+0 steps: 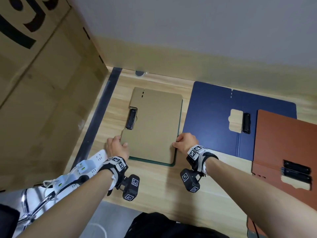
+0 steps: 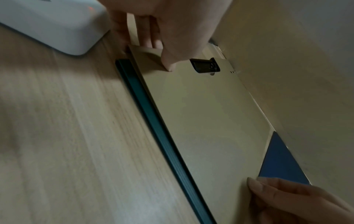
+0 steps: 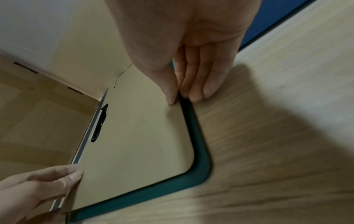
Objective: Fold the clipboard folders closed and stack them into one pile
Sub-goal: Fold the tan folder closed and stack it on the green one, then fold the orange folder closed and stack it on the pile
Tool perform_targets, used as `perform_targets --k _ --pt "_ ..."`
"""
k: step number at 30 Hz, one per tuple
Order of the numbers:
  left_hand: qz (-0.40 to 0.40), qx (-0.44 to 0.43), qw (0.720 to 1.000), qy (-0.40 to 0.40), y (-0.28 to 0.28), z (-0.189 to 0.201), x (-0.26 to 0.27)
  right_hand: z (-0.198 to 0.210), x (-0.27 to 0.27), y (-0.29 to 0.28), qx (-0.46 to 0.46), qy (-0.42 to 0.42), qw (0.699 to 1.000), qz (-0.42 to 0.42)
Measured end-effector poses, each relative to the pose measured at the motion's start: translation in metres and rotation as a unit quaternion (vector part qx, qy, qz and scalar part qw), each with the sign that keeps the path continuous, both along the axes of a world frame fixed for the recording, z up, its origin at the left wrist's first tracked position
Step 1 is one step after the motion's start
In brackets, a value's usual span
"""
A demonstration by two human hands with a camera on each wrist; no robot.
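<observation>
A closed tan folder (image 1: 154, 124) with a black clip (image 1: 131, 119) lies on a closed green folder (image 1: 154, 162), whose edge shows along the near and right sides. My left hand (image 1: 123, 143) pinches the tan folder's near left corner, thumb on top; the left wrist view shows that hand (image 2: 164, 50) on the tan folder (image 2: 201, 113) above the green folder (image 2: 162, 144). My right hand (image 1: 176, 142) pinches its right edge. In the right wrist view the right hand (image 3: 180, 97) has its thumb on the tan folder (image 3: 134, 128) and its fingers beside the green folder (image 3: 201, 159).
An open blue folder (image 1: 214, 117) lies to the right, and an open rust-brown folder (image 1: 283, 143) overlaps its right part. A big cardboard box (image 1: 42, 100) stands at the left. A white power strip (image 1: 82, 167) lies near my left wrist. The wall runs close behind.
</observation>
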State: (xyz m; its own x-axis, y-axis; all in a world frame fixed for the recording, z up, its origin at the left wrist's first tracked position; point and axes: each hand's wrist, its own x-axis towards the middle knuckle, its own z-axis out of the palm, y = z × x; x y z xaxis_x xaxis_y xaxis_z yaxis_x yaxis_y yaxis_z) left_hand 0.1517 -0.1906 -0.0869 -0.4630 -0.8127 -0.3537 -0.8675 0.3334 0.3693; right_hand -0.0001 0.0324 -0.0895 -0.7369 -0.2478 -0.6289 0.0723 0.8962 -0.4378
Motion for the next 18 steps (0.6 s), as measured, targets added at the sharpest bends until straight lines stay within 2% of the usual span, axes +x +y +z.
perform_targets --k 4,9,14,18 --pt "-0.003 -0.002 1.0 -0.002 0.0 0.007 -0.004 0.008 0.0 0.01 0.002 0.01 1.0 0.01" --pt "-0.016 0.0 0.998 0.056 0.028 0.025 -0.032 0.021 0.001 0.048 -0.007 0.001 0.998 -0.055" --pt "-0.125 0.014 0.987 0.1 0.076 0.029 -0.076 0.022 -0.004 0.13 -0.018 0.0 0.988 -0.154" --pt "-0.239 0.049 0.963 0.111 0.129 0.025 -0.099 0.025 -0.003 0.203 -0.034 -0.007 0.974 -0.223"
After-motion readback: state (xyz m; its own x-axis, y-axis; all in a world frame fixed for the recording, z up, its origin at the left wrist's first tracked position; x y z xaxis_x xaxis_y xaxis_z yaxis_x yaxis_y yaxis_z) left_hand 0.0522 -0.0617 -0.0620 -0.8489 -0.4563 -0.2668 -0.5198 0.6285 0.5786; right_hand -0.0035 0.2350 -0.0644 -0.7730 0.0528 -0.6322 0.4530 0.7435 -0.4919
